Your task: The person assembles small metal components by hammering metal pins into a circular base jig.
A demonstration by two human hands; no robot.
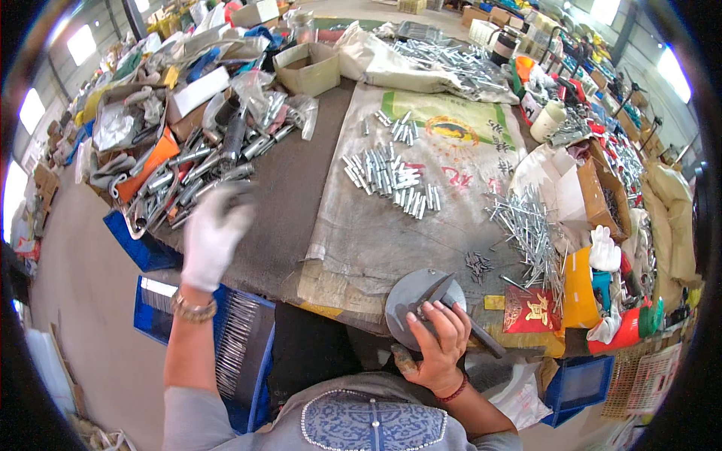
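Observation:
My left hand (216, 234), in a white glove, hovers by a heap of metal tools and rods (197, 169). Motion smears its fingers, and whatever they may hold cannot be made out. My bare right hand (440, 344) lies with fingers stretched over a round grey disc (398, 310) at the table's near edge, its thumb apart. Beneath those fingers, a dark metal tool (485, 337) with a long bar crosses the disc; my hand hides part of it. Beyond, short silver metal sleeves (387, 171) lie in rows on a printed sack (331, 218).
Long thin pins (532, 233) and small dark pieces (477, 265) lie on the right beside a red packet (532, 310). Open cartons (308, 68) and a yellow container (577, 289) border the table. Blue bins (263, 361) stand below its edge, one holding metal rods.

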